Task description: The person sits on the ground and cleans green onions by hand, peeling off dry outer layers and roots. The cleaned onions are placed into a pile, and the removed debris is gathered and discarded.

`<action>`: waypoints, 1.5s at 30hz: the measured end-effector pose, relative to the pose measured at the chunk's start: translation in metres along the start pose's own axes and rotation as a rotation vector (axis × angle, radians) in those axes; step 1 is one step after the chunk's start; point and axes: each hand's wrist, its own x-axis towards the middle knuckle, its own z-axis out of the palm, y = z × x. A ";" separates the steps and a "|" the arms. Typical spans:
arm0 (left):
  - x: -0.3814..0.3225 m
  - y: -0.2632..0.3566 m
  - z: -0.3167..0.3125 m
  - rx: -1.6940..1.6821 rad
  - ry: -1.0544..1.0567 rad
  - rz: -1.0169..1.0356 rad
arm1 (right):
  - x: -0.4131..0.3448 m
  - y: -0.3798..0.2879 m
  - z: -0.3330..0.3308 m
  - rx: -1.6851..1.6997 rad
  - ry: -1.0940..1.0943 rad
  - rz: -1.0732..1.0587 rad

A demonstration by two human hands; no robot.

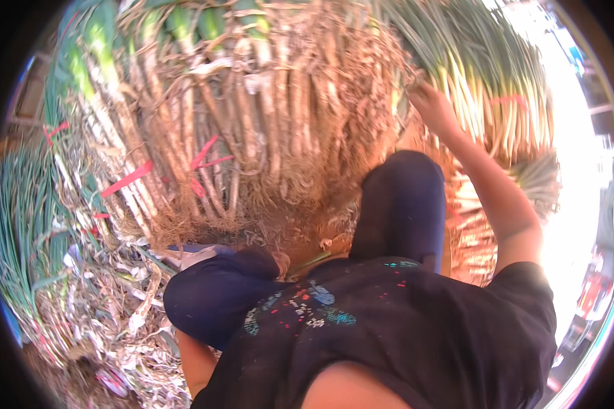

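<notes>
My right hand [425,97] reaches out at the right edge of a thick pile of unpeeled long green onions or leeks [286,102], which lie with their roots towards me. Its bent fingers touch dry brown leaves [373,66] there. Blur hides whether they grip any. Just past this hand are cleaner stalks with pale stems and green tops [455,82], partly behind my wrist. My left hand is out of view; only part of its forearm shows beside my bent left knee.
Red ties [128,179] lie across some stalks at left. Peeled husks and leaf scraps [128,317] cover the ground at lower left, beside more green bundles [23,220]. Tied clean bundles [522,110] stand at right. Bare soil [307,230] shows between my knees and the roots.
</notes>
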 end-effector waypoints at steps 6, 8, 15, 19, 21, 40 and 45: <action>-0.068 0.185 0.002 -0.132 -0.104 0.493 | -0.315 0.183 0.084 -0.310 -0.802 0.834; -0.079 0.210 0.026 -0.166 -0.339 0.583 | -0.368 0.168 0.111 -0.185 -0.844 0.951; -0.146 0.201 0.177 0.459 -0.936 0.553 | -0.399 0.149 0.130 -0.034 -0.756 1.107; -0.155 0.215 0.195 0.547 -1.046 0.531 | -0.382 0.159 0.128 -0.017 -0.748 1.145; -0.165 0.224 0.211 0.534 -0.854 0.665 | -0.377 0.165 0.129 -0.014 -0.755 1.145; -0.405 0.292 0.309 0.252 -1.593 1.436 | -0.048 -0.126 0.013 -0.322 -0.288 -0.241; -0.401 0.193 0.315 0.247 -2.011 0.899 | -0.167 -0.211 0.088 0.010 -0.482 -0.712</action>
